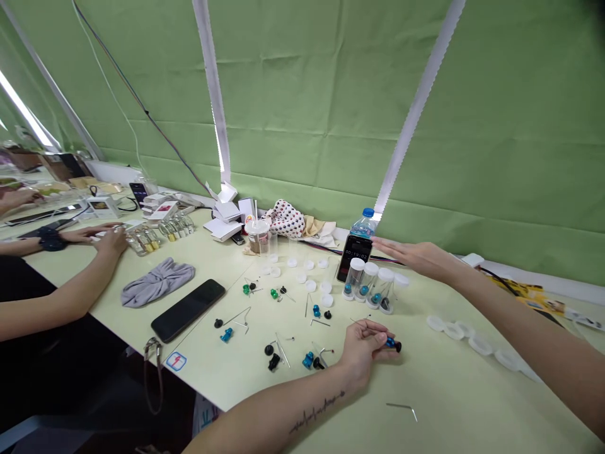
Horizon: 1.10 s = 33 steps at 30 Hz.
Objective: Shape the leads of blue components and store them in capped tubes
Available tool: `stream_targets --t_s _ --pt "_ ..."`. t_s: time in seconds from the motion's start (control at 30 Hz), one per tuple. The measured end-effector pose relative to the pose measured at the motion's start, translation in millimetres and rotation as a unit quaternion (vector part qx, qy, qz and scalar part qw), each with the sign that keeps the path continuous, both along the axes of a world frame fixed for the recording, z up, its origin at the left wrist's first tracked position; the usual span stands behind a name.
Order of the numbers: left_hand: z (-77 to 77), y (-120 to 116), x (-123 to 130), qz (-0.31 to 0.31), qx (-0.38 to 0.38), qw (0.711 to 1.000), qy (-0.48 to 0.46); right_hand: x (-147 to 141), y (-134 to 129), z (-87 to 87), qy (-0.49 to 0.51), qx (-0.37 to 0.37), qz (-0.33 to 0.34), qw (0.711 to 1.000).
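Blue-and-black knob is poking out sideways from the left hand, which is pinching it tight, while the open right hand is hanging farther up the bench.

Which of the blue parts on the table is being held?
The blue-and-black part, pinched in the left hand; the other blue parts sit on the table, untouched.

Green fabric blinds hang behind a long pale-yellow workbench, divided by white vertical strips. A dark cable runs down the blinds; bright light shows at upper left.
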<state>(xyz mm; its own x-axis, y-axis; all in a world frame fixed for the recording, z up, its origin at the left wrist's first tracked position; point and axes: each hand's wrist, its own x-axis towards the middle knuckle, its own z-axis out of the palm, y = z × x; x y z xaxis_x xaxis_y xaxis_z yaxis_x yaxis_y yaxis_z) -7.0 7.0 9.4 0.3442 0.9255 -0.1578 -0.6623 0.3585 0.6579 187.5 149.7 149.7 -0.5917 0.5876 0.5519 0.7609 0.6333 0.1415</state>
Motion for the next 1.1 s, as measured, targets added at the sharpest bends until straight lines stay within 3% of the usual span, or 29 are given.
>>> stream_targets --t_s 0.07,0.13,0.23,0.33,0.43,0.53,0.6,0.67,0.73,0.87,1.1 --pt "-1.7 0 0 0.002 0.002 1.000 -0.001 0 -22 5.1 -0.051 -0.015 0.006 0.999" --pt "-3.3 1 1 0.003 0.004 1.000 -0.004 -3 -53 -2.1 0.028 0.026 -0.047 0.998" --pt "-4.5 2 0 0.003 0.010 1.000 -0.009 -17 -108 -37.7 0.202 0.026 -0.065 0.977" --pt "-4.1 3 0 0.005 0.019 1.000 -0.012 -35 -153 -85.6 0.377 -0.096 -0.106 0.915" --pt "-4.3 3 1 0.012 0.024 1.000 -0.005 -44 -175 -122.2 0.484 -0.197 -0.103 0.846" --pt "-6.5 3 2 0.013 0.030 0.999 -0.002 -41 -177 -139.9 0.545 -0.258 -0.114 0.790" --pt "-8.3 3 2 0.014 0.037 0.999 0.000 -36 -174 -143.9 0.552 -0.302 -0.097 0.771" --pt "-9.6 3 2 0.016 0.042 0.999 0.003 -33 -173 -144.2 0.523 -0.342 -0.072 0.777" --pt "-10.1 3 2 0.017 0.043 0.999 0.004 -33 -173 -142.5 0.466 -0.362 -0.049 0.806" --pt "-9.7 3 1 0.015 0.045 0.999 0.001 -38 -176 -140.1 0.388 -0.335 -0.045 0.857" --pt "-7.7 4 -2 0.013 0.045 0.999 0.007 -40 -176 -145.4 0.369 -0.310 -0.049 0.875"
